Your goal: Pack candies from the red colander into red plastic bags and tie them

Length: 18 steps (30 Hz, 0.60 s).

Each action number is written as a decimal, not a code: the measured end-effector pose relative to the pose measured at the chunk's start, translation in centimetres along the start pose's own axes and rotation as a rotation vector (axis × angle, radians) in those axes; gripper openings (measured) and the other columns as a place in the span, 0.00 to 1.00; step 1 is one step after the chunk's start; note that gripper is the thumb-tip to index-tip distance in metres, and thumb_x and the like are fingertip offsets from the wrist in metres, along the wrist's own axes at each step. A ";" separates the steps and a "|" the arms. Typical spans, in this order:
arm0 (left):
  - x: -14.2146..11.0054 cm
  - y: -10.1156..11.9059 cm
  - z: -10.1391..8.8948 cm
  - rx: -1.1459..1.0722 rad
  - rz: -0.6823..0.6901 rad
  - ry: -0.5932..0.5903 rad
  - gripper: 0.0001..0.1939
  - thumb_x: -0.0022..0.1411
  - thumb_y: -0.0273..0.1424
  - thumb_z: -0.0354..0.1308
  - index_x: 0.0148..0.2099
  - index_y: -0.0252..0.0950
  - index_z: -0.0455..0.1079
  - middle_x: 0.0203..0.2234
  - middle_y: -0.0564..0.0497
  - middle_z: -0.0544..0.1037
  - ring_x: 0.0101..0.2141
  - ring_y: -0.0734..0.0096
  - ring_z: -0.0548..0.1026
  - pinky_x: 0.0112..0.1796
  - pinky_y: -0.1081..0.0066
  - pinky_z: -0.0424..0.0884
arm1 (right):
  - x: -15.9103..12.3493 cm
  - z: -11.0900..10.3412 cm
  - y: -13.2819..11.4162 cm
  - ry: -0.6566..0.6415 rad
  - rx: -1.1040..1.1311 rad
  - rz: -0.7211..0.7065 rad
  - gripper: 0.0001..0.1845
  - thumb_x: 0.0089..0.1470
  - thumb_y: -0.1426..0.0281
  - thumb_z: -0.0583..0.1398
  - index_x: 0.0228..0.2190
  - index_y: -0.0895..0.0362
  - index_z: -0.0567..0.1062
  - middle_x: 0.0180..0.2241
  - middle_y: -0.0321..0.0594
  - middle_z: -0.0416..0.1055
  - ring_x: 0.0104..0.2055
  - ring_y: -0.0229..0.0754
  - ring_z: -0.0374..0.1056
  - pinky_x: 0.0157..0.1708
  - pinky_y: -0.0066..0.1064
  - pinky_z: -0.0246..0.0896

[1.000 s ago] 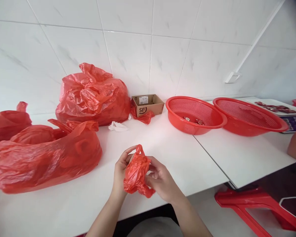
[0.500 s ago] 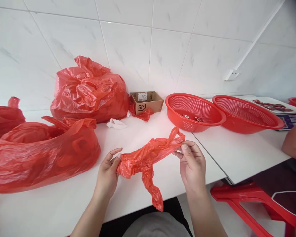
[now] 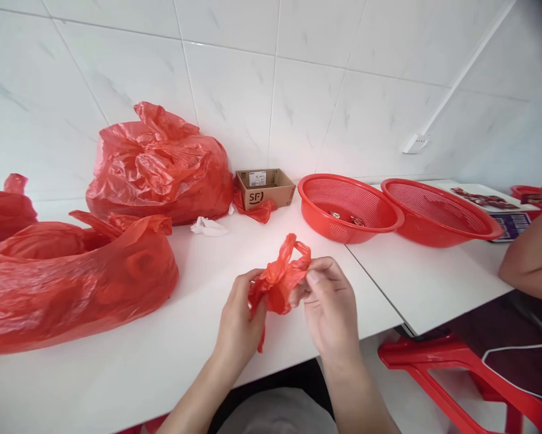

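A small crumpled red plastic bag [image 3: 280, 277] is bunched between both my hands above the front edge of the white table [image 3: 207, 283]. My left hand [image 3: 239, 325] grips its lower left part with curled fingers. My right hand [image 3: 327, 307] pinches its upper right part, near a loop handle that sticks up. A thin tail of the bag hangs down beside my left hand.
Big stuffed red bags lie at the left [image 3: 76, 283] and back [image 3: 160, 166]. A small cardboard box [image 3: 265, 188], a white scrap [image 3: 208, 226] and two red mesh baskets [image 3: 347, 208] [image 3: 440, 211] sit behind. Another person's arm [image 3: 530, 259] rests at right; a red stool [image 3: 460, 367] stands below.
The bag was balled up, then stretched wide between my hands; now my hands have come back together and the bag is gathered into a bunch again.
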<state>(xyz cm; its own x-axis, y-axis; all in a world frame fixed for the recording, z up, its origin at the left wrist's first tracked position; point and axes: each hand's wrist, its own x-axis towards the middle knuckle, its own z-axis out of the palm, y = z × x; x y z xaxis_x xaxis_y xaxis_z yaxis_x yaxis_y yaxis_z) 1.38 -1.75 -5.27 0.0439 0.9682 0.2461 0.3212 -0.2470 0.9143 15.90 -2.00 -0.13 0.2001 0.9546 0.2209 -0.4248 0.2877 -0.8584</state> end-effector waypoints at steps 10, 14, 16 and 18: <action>1.7 -1.8 -6.3 -0.217 -0.289 0.000 0.13 0.60 0.33 0.52 0.41 0.36 0.77 0.38 0.46 0.79 0.39 0.60 0.76 0.42 0.59 0.76 | 3.8 -7.1 0.4 0.346 -0.139 -0.123 0.10 0.49 0.66 0.64 0.30 0.55 0.68 0.27 0.31 0.68 0.28 0.35 0.67 0.27 0.27 0.63; 1.2 -0.7 -5.6 -0.401 -0.356 0.007 0.10 0.60 0.32 0.52 0.34 0.37 0.75 0.33 0.50 0.79 0.37 0.65 0.77 0.46 0.63 0.75 | 1.9 -5.6 -0.4 0.486 -0.510 -0.531 0.14 0.53 0.71 0.63 0.43 0.52 0.70 0.49 0.41 0.66 0.49 0.43 0.67 0.46 0.38 0.65; 1.1 -0.3 -5.2 -0.482 -0.386 0.002 0.09 0.60 0.32 0.54 0.33 0.37 0.74 0.32 0.51 0.79 0.36 0.67 0.76 0.46 0.65 0.75 | 0.5 -4.0 -1.6 0.384 -0.661 -0.712 0.13 0.56 0.75 0.60 0.43 0.52 0.71 0.48 0.42 0.67 0.52 0.44 0.66 0.49 0.39 0.62; 0.9 0.0 -4.8 -0.555 -0.412 -0.008 0.07 0.59 0.31 0.56 0.32 0.37 0.74 0.31 0.52 0.78 0.35 0.68 0.76 0.45 0.67 0.75 | -0.4 -2.5 -2.4 0.054 -0.783 -0.714 0.10 0.59 0.76 0.56 0.42 0.53 0.72 0.44 0.43 0.70 0.49 0.44 0.67 0.48 0.37 0.63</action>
<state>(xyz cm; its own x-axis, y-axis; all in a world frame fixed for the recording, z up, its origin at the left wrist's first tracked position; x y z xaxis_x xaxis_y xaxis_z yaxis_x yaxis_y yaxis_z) -3.09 -1.05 -3.54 0.0304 0.9870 -0.1576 -0.2188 0.1604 0.9625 19.03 -3.24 0.69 0.2262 0.5734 0.7875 0.4898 0.6318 -0.6007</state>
